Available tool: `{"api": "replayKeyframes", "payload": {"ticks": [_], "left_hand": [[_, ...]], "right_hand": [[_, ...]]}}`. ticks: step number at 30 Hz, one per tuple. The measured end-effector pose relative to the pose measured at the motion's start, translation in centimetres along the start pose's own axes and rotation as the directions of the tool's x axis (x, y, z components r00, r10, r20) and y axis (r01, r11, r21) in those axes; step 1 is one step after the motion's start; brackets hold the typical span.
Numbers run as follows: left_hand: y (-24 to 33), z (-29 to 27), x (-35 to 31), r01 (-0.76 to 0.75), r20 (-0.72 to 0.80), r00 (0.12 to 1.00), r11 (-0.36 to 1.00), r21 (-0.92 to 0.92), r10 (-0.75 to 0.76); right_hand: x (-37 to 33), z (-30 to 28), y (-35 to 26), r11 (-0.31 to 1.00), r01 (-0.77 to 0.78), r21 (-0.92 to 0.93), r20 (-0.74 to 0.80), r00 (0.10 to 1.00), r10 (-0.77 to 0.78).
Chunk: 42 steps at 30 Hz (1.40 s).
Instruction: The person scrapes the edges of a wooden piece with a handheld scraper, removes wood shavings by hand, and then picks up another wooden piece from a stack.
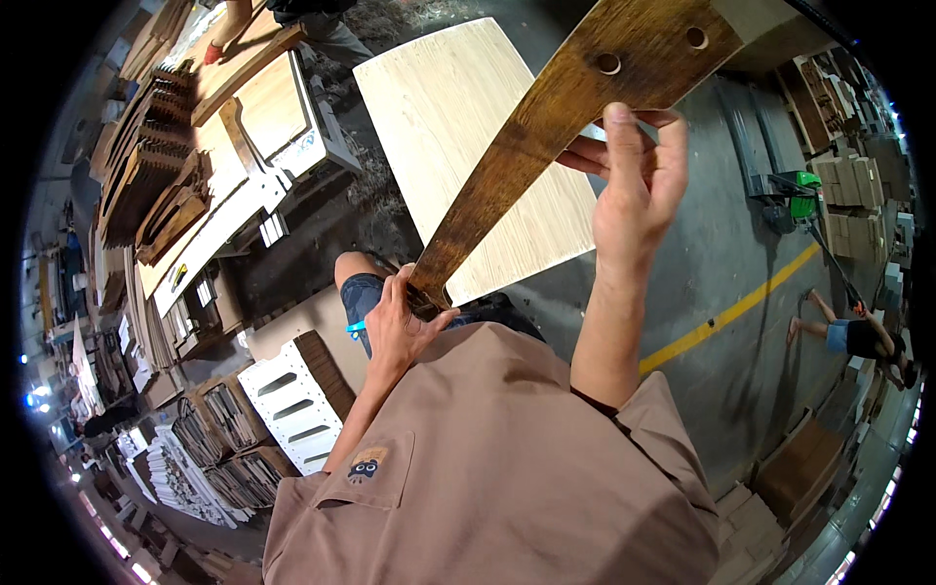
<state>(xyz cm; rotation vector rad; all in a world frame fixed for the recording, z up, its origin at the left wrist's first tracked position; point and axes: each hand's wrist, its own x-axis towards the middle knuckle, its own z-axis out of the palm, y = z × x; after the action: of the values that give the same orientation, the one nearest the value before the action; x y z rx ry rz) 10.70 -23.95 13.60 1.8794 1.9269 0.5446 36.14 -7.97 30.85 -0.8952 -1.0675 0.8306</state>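
A long dark-stained wooden board (pixel 517 146) slants up from my waist to the upper right, narrow at the near end and wider at the far end, with two round holes showing there. Closed round its narrow end is my left hand (pixel 398 327). My right hand (pixel 636 180) is raised at the board's right edge near the holes, thumb on the front face and some fingers passing behind it. Beneath the board lies a pale wood-grain panel (pixel 439 107) with curved edges; what supports it is hidden.
On the left, a workbench (pixel 249 151) carries stacks of brown notched wooden pieces (pixel 146 146). A white slotted panel (pixel 288 405) stands lower left. Beyond a yellow floor line (pixel 731 312) are a green pallet jack (pixel 801 198) and a walking person (pixel 858 336). Another person (pixel 327 29) stands at the top.
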Motion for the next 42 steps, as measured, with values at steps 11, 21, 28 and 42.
{"api": "replayKeyframes", "payload": {"ticks": [11, 21, 28, 42], "left_hand": [[-1.1, 0.0, -0.2, -0.116, 0.016, 0.993, 0.991, -0.067, 0.117], [-3.0, -0.2, -0.3, -0.155, 0.036, 0.987, 0.983, -0.099, 0.159], [-3.6, -0.7, -0.5, -0.213, 0.019, 0.976, 0.967, -0.136, 0.218], [-3.6, -0.9, 0.0, -0.165, 0.259, 0.932, 0.932, -0.324, 0.255]], "right_hand": [[-0.7, -2.5, -1.0, 0.970, 0.141, -0.198, 0.058, 0.990, -0.132], [-0.8, -3.0, -0.1, 0.956, 0.242, -0.164, 0.144, 0.965, -0.220], [-0.9, -3.6, 0.7, 0.949, 0.286, -0.135, 0.229, 0.941, -0.251], [2.3, -0.2, 4.1, 0.810, -0.049, 0.585, 0.408, 0.880, -0.241]]}}
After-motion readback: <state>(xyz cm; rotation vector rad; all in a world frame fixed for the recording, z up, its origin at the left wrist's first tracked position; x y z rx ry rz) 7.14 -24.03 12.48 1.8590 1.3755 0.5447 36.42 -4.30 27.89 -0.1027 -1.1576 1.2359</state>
